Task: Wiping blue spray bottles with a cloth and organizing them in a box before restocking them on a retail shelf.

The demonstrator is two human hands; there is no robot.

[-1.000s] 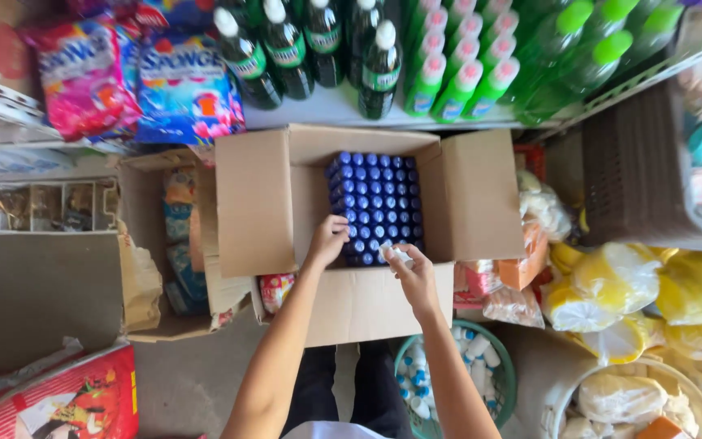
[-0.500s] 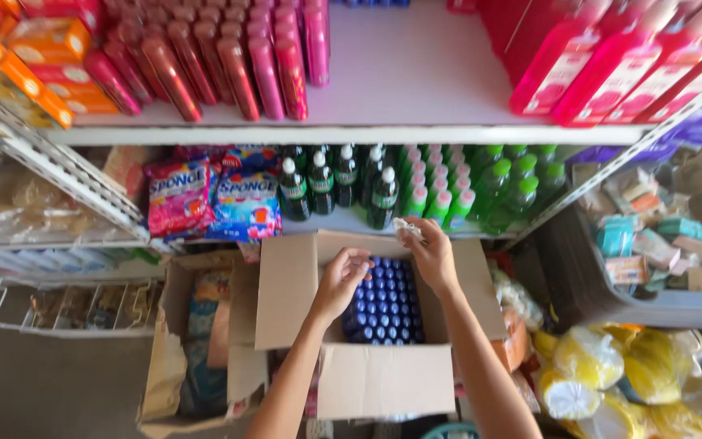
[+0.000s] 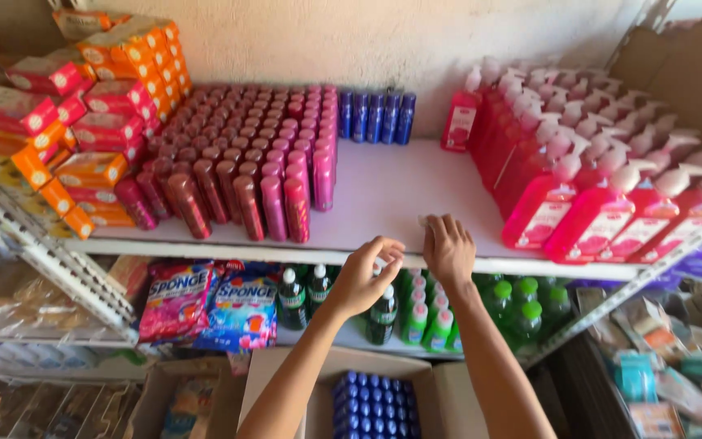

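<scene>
Both hands are raised at the front edge of the white shelf (image 3: pixel 383 203), in the middle of the frame. The right hand (image 3: pixel 448 248) pinches something small and pale (I cannot tell what) and rests on the shelf. The left hand (image 3: pixel 365 278) is curled, fingers close together; whether it holds anything, I cannot tell. A few blue bottles (image 3: pixel 375 116) stand at the back of the shelf, beside much bare space. The box (image 3: pixel 371 402) at the bottom is full of blue caps, so most stocking seems left.

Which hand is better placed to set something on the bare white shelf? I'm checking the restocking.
Probably the right hand: it rests on the white shelf's front edge. The left hand hangs just below that edge.
</scene>
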